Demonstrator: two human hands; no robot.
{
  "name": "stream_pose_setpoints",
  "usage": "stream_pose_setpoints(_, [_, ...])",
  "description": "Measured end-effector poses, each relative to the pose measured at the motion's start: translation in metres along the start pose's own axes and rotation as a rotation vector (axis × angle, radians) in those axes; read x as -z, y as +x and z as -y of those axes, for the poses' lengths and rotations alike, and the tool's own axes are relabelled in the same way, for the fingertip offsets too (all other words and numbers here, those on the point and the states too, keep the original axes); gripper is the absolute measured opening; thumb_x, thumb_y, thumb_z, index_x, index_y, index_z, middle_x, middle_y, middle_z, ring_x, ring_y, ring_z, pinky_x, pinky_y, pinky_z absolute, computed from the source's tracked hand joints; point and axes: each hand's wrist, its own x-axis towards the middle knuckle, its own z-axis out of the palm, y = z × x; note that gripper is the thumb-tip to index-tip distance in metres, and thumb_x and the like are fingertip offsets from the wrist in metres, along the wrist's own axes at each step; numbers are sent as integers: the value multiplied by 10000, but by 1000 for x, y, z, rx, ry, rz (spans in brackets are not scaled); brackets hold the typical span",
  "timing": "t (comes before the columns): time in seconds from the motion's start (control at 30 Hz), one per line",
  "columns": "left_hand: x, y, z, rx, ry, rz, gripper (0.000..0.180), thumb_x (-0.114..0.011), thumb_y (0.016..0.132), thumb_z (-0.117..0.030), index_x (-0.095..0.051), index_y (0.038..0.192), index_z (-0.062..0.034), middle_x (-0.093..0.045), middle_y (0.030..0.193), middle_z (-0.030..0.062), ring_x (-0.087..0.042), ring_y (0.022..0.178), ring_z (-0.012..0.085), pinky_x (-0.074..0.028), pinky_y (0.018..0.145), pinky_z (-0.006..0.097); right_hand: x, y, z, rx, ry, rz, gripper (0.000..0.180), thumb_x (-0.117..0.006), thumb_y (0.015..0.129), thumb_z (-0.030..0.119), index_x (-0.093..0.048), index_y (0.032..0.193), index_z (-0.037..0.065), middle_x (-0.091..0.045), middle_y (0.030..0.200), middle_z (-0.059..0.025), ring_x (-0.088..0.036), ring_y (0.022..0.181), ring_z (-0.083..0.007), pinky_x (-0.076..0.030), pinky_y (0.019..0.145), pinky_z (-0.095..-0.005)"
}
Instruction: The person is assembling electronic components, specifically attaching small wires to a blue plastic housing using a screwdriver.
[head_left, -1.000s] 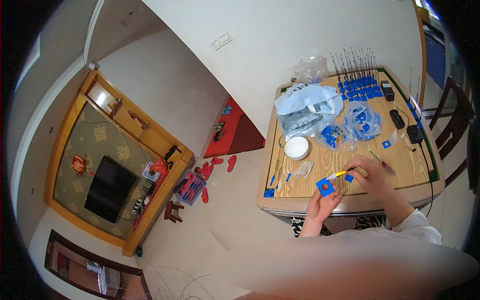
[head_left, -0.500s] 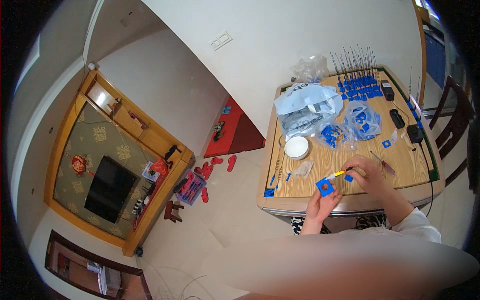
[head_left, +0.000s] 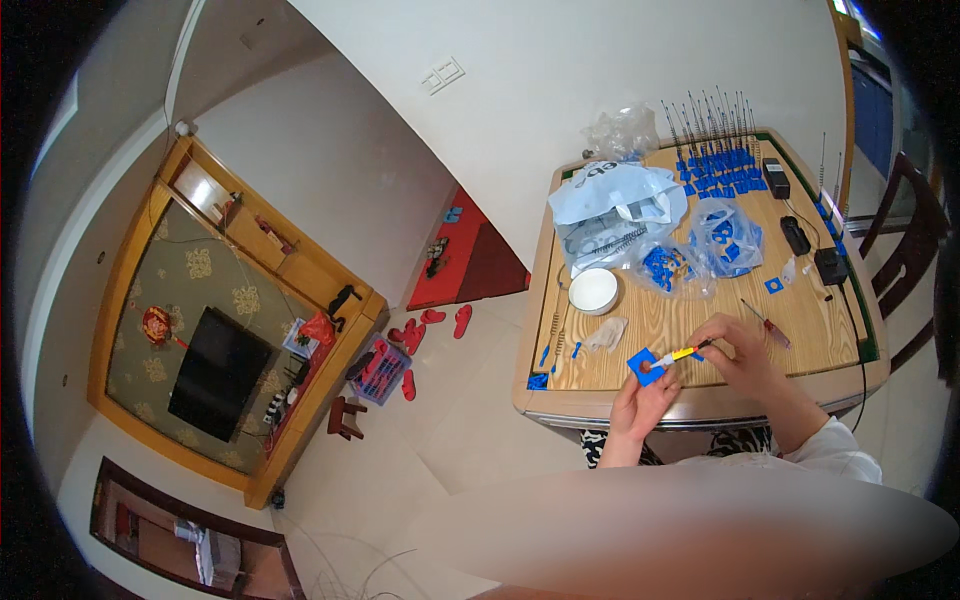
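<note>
My left hand (head_left: 641, 397) holds a small blue square plastic part (head_left: 644, 365) at the near edge of the wooden table (head_left: 700, 320). My right hand (head_left: 737, 352) grips a yellow-handled screwdriver (head_left: 683, 353), its tip touching the blue part. Both hands meet just above the table's front edge.
On the table lie a white round bowl (head_left: 593, 290), clear bags of blue parts (head_left: 725, 237), a light blue plastic bag (head_left: 615, 200), rows of blue pieces with thin metal rods (head_left: 715, 150), black boxes (head_left: 797, 235) and a red-handled screwdriver (head_left: 767, 325). A dark chair (head_left: 915, 260) stands at right.
</note>
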Motion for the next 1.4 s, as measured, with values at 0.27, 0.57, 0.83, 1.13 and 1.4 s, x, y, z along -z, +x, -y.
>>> stream_pose_setpoints(0.27, [-2,2,0,-17,24,-127,423,-601,859,-303,-507,1205,-80,-553,1149,88,-500,1075,243,-396,904,394,-9,-3,-1,59,18,22,192,-655,728,-3,-596,905,45,-620,858,-73,-602,798,-244,-474,697,-329])
stream_pose_setpoints(0.57, [-3,2,1,-13,25,-104,405,-597,861,-305,-519,1192,-86,-560,1155,92,-497,1088,248,-396,901,402,-4,-1,0,97,-61,66,232,-624,753,-52,-545,948,46,-633,876,-90,-615,798,-240,-491,699,-325])
stream_pose_setpoints(0.83, [5,1,-3,-15,14,-76,405,-617,844,-308,-531,1178,-97,-569,1138,78,-492,1078,244,-382,905,394,-6,-2,-3,60,16,18,195,-634,734,-20,-583,911,41,-617,861,-85,-601,787,-249,-475,679,-333])
stream_pose_setpoints(1.13, [-1,4,-6,-42,42,-96,429,-633,829,-312,-533,1183,-92,-588,1110,56,-510,1008,236,-388,875,386,0,-4,-9,51,-48,-45,186,-613,733,-43,-575,898,33,-600,829,-93,-603,743,-235,-474,645,-314])
stream_pose_setpoints(1.4, [1,3,-5,-45,47,-109,433,-636,828,-309,-531,1183,-83,-590,1118,64,-521,997,245,-388,882,395,2,-6,-8,-2,-17,5,164,-586,771,-57,-555,911,23,-599,866,-93,-582,809,-232,-457,718,-322])
